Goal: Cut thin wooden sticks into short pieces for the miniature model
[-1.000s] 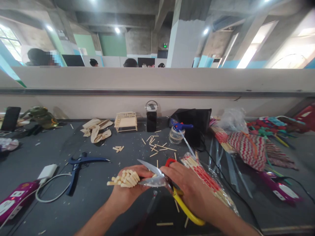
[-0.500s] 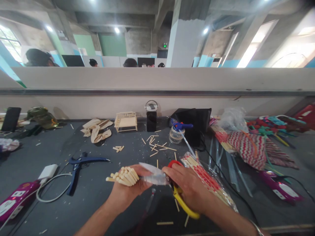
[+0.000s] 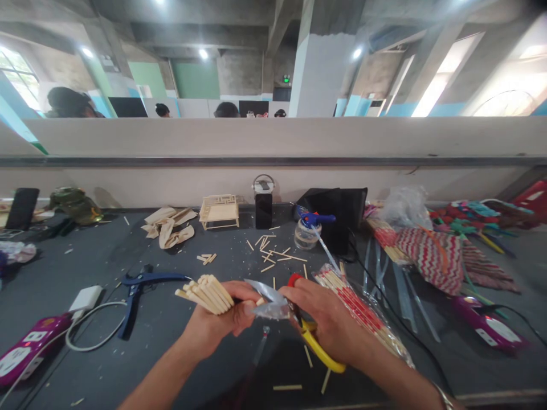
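A left hand (image 3: 217,326) grips sticks (image 3: 210,294) and a right hand (image 3: 328,320) grasps scissors (image 3: 317,346), whose left-pointing blades (image 3: 273,310) could nick nearby fingertips if they slip.

You have ceiling lamps (image 3: 203,53) glaring white, while daylight bleaches the left window (image 3: 16,67) and upper right. Your dark tabletop (image 3: 158,353) looks dim; your scissor blades (image 3: 273,295) catch a pale sheen. Shapes stretch toward the edges, where the right-hand power strip (image 3: 487,326) is blurred.
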Demonstrator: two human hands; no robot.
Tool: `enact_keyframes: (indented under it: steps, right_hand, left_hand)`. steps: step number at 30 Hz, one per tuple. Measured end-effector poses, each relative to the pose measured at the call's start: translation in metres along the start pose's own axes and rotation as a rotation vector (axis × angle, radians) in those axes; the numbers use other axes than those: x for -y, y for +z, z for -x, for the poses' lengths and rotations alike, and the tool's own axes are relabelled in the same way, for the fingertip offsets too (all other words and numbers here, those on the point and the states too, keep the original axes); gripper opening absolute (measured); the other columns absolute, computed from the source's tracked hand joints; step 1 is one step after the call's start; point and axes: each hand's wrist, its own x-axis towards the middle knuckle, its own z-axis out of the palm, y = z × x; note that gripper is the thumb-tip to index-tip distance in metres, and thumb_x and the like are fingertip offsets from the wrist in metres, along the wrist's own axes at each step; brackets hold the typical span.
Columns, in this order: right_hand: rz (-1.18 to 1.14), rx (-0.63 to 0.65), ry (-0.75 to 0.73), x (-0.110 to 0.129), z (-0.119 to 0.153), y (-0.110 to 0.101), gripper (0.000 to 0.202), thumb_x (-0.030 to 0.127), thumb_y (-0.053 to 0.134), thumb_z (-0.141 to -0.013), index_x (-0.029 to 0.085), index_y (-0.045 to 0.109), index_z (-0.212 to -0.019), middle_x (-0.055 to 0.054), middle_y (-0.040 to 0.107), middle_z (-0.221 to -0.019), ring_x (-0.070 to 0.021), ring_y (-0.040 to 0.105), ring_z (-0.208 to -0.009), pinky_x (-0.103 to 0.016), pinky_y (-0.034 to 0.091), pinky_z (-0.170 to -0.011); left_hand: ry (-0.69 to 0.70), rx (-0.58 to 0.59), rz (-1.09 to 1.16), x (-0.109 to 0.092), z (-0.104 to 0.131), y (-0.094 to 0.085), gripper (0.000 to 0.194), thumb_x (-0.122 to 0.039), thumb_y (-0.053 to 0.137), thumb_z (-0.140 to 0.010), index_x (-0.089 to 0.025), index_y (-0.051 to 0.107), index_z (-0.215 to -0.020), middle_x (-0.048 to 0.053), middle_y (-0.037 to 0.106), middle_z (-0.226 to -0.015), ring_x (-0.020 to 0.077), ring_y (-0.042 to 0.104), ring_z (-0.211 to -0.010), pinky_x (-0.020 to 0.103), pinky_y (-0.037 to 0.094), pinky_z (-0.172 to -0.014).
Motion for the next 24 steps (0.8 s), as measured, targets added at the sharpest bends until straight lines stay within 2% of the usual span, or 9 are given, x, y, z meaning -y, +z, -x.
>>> enact_keyframes:
  steps: [8, 14, 19, 24]
  right_hand:
    - [0.027, 0.081, 0.034, 0.006, 0.000, -0.002, 0.031, 0.011, 0.052, -0.077, 0.019, 0.056, -0.107, -0.005, 0.056, -0.088, -0.0174, 0.052, -0.078, -0.028, 0.043, -0.067]
    - [0.043, 0.122, 0.051, 0.010, 0.001, -0.005, 0.032, 0.011, 0.052, -0.077, 0.019, 0.056, -0.108, -0.005, 0.056, -0.088, -0.0174, 0.052, -0.077, -0.028, 0.042, -0.066]
    - [-0.010, 0.118, 0.026, 0.010, 0.002, -0.004, 0.031, 0.012, 0.050, -0.079, 0.019, 0.056, -0.109, -0.005, 0.057, -0.089, -0.0171, 0.052, -0.079, -0.028, 0.044, -0.070]
    - [0.015, 0.103, 0.017, 0.008, 0.003, -0.003, 0.032, 0.012, 0.051, -0.079, 0.019, 0.055, -0.111, -0.006, 0.057, -0.090, -0.0180, 0.053, -0.080, -0.029, 0.044, -0.070]
  left_hand:
    - [-0.103, -0.064, -0.091, 0.002, 0.005, 0.001, 0.020, -0.032, 0.082, -0.057, -0.016, 0.075, -0.068, 0.002, 0.058, -0.055, 0.0063, 0.042, -0.040, 0.020, 0.029, -0.037]
    - [-0.118, -0.060, -0.090, 0.005, 0.007, 0.000, 0.024, -0.038, 0.080, -0.060, -0.016, 0.074, -0.065, 0.002, 0.054, -0.050, 0.0064, 0.040, -0.039, 0.019, 0.029, -0.037]
    - [-0.102, -0.054, -0.080, 0.011, 0.007, -0.003, 0.022, -0.036, 0.079, -0.063, -0.015, 0.074, -0.067, 0.004, 0.060, -0.059, 0.0066, 0.043, -0.040, 0.019, 0.030, -0.036]
    - [-0.087, -0.031, -0.036, 0.013, 0.007, -0.002, 0.020, -0.033, 0.080, -0.062, -0.015, 0.074, -0.069, -0.001, 0.051, -0.047, 0.0056, 0.040, -0.039, 0.017, 0.029, -0.037]
